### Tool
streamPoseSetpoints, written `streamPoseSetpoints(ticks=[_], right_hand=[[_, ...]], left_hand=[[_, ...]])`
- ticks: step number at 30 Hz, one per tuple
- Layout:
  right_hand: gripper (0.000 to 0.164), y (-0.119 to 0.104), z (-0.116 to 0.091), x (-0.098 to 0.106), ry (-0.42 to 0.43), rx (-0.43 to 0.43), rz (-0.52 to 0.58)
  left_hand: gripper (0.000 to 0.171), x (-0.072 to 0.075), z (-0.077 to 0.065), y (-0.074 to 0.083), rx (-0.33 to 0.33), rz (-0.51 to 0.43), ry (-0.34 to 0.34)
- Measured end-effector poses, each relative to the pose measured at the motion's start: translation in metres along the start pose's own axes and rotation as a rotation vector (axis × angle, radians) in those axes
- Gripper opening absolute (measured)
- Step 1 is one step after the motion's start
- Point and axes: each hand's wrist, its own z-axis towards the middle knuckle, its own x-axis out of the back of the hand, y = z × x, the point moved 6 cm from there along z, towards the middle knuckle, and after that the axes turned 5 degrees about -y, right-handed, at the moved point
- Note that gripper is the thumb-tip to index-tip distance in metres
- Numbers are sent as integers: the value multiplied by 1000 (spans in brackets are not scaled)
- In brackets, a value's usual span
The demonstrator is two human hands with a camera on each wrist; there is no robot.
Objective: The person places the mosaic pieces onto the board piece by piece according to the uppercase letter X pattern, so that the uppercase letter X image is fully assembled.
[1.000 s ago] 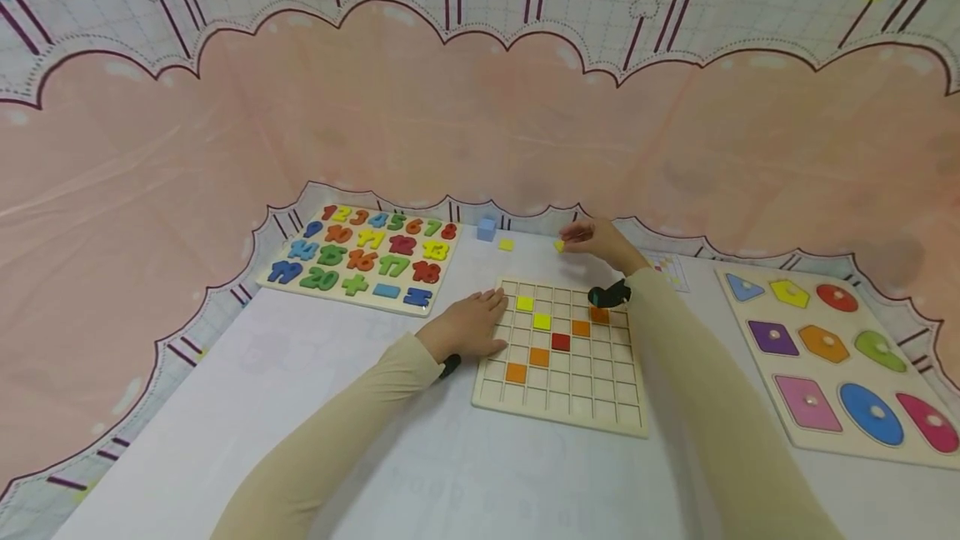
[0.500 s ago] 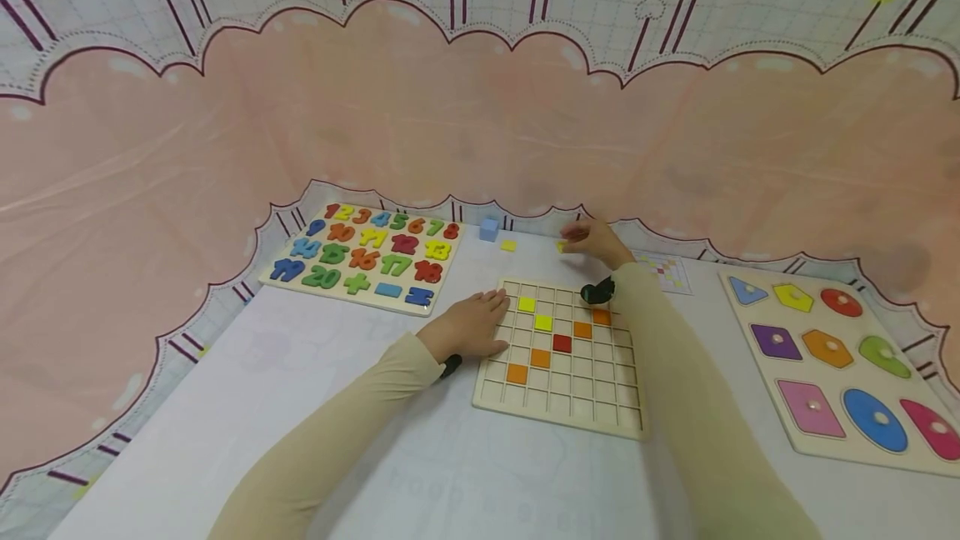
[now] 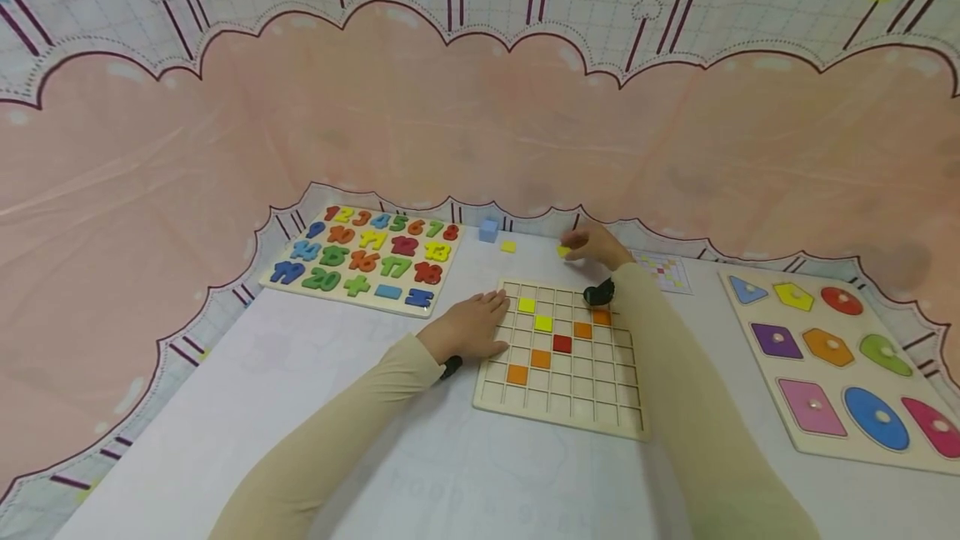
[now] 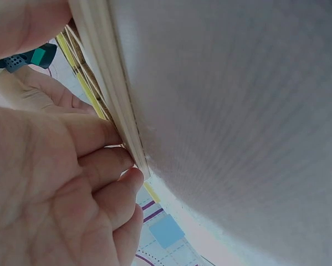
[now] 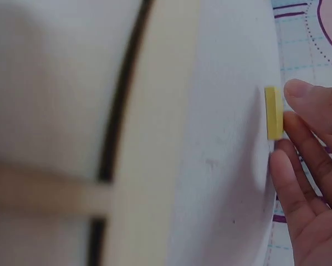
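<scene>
My left hand (image 3: pixel 468 325) rests on the left edge of a wooden grid board (image 3: pixel 558 419), fingers extended; the left wrist view shows its fingertips against the board's side (image 4: pixel 118 88). The board bears two yellow tiles, a red tile (image 3: pixel 562 344) and several orange tiles (image 3: pixel 517 375). Beyond its far edge, my right hand (image 3: pixel 596 244) is at a loose yellow tile (image 5: pixel 274 113). Seen from the right wrist, that tile lies on the table, the fingertips right beside it and the thumb a little apart. Another yellow tile (image 3: pixel 508 247) lies further left.
A blue cube (image 3: pixel 488 230) stands near the back curtain. A number puzzle (image 3: pixel 367 257) lies at the back left and a knobbed shape puzzle (image 3: pixel 832 357) on the right. Behind my right forearm is a printed pattern card (image 3: pixel 663 272). The curtain (image 3: pixel 450 123) rises behind the table.
My right wrist has shifted slightly left, uncovering more of the pattern card, while its fingers stay at the yellow tile. My left hand has kept its place on the board.
</scene>
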Motion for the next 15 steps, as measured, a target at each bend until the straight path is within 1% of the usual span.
streamPoseSetpoints(ticks=[5,9,15], right_hand=[[34,4,-3,1,-49,1,9],[32,4,-6,1,-80,16,-6],[33,7,-8,3,-66,-1,-36]], left_hand=[[76,2,-2,1,6,-17,0],[76,1,-2,1,2,-7,0],[76,0,-1,1,3,-4,1]])
